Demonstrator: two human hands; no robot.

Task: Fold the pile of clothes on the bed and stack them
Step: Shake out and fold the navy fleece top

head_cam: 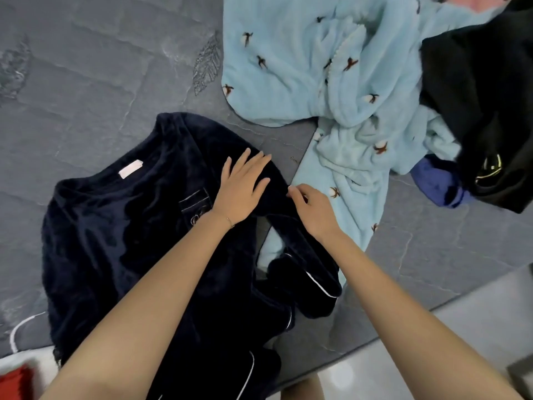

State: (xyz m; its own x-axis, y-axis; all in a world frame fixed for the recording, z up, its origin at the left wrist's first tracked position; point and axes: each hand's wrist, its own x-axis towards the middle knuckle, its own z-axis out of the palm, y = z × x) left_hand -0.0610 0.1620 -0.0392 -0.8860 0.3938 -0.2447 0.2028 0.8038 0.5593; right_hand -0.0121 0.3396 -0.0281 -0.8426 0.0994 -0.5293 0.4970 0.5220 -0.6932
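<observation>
Hands are both on the dark blue top [115, 226], which lies flat on the grey bed [86, 82] in the left and middle of the frame. Its neck, with a small pale label [131, 169], points to the upper left, and its bottom edge runs off the lower edge of the picture.

The left hand [242, 189] lies flat with straight, spread fingers, pressing down on the shoulder of the top, just past the little pocket [196, 206]. The right hand [311, 212] is right beside it. Its fingers are curled, and the thumb and fingertips seem to pinch the top edge of the sleeve [302, 255].

The sleeve is the part that matters next. It runs long from the shoulder in the middle of the frame down toward the lower right, out to the side of the top's body. The right hand is the nearer one to it. I think the sleeve must swing left, over the body, while the flat left hand keeps the shoulder in place like a hinge.

Folding looks only just begun. More clothes wait in the upper right: a fluffy light blue one [288, 67] that slips partly under the sleeve, a black one [476, 96], and a small blue cloth [435, 183] between them. No folded stack shows yet.
</observation>
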